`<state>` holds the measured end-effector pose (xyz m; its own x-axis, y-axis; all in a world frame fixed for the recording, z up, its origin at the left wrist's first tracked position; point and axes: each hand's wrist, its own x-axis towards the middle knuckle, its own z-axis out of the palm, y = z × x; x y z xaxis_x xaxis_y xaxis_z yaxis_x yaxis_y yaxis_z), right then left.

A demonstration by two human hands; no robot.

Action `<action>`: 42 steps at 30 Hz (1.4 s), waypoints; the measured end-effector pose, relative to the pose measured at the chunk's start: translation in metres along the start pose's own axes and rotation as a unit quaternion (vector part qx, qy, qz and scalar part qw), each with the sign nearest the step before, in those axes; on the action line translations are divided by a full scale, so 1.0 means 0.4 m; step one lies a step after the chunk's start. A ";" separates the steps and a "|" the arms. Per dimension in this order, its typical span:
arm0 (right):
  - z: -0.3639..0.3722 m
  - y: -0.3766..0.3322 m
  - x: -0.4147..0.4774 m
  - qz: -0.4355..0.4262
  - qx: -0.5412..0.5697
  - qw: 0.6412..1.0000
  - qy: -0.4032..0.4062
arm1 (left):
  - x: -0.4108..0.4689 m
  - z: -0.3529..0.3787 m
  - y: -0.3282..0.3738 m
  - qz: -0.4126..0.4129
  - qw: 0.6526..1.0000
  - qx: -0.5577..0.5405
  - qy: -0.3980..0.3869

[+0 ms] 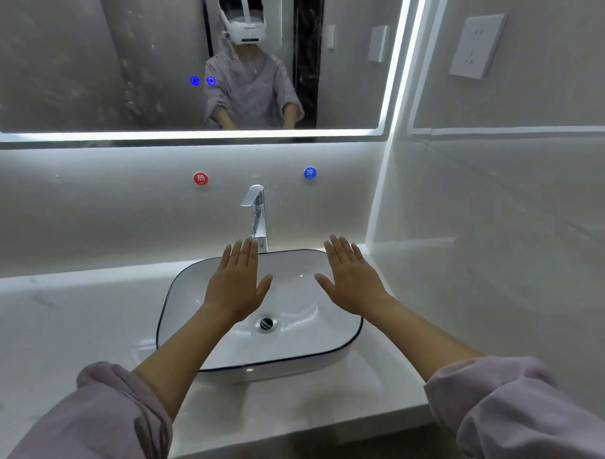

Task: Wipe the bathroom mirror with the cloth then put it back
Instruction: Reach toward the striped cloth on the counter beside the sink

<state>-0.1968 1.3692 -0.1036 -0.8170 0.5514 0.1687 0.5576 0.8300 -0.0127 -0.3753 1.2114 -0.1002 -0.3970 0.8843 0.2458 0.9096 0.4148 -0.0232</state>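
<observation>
The lit bathroom mirror (82, 65) hangs on the wall above the basin, with streaks and water spots across its glass and a reflection of a person in a headset. My left hand (236, 283) and my right hand (352, 279) hover flat over the white basin (346, 334), palms down, fingers straight and empty. No cloth is in view.
A chrome tap (257, 213) stands behind the basin, close to my left fingertips. Red (201, 178) and blue (309, 172) round labels sit on the wall. A white countertop (57, 323) spreads left. A side wall with a socket (476, 46) closes the right.
</observation>
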 end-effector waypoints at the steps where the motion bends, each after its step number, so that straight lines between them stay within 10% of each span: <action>1: 0.008 0.022 0.030 -0.003 0.000 1.000 -0.002 | 0.029 0.010 0.004 -0.005 1.000 0.000 0.000; 19: 0.077 0.220 0.328 -0.055 -0.006 0.998 -0.029 | 0.327 0.102 0.042 -0.061 0.998 -0.006 -0.029; 42: 0.183 0.420 0.338 0.110 0.036 0.989 -0.087 | 0.589 0.280 0.182 0.048 0.992 -0.058 -0.097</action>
<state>-0.2242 1.5893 -0.1553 -0.6928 0.7209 -0.0182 0.7185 0.6880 -0.1018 -0.4163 1.4738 -0.1525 -0.3144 0.9476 0.0565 0.9477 0.3099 0.0770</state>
